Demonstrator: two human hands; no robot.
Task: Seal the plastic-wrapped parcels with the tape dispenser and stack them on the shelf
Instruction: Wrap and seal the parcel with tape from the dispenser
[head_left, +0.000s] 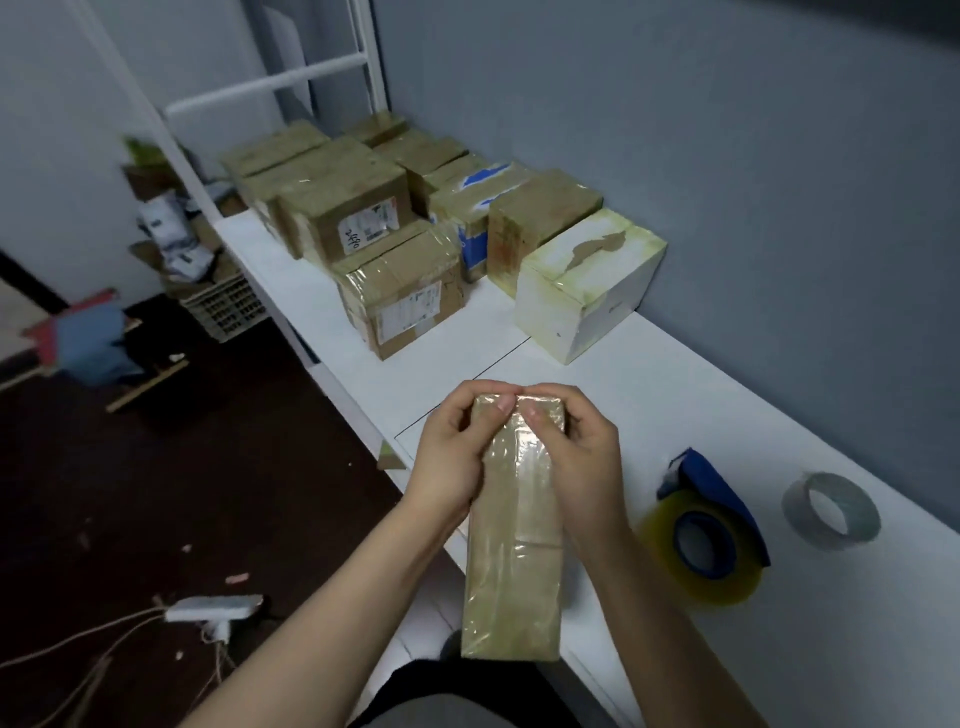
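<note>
Parcel (514, 545) gripped at its far end by left hand (452, 457) and right hand (576, 457), thumbs pressed on top. Tape dispenser (706, 535) on the shelf (649, 395), just right of it.

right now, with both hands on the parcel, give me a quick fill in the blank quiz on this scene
The left hand and right hand grip the parcel at its ____ end.
The tape dispenser has a ____ frame.
The loose tape roll lies to the dispenser's ____.
The box closest to the dispenser is ____.
Missing: far, blue, right, white.
</note>
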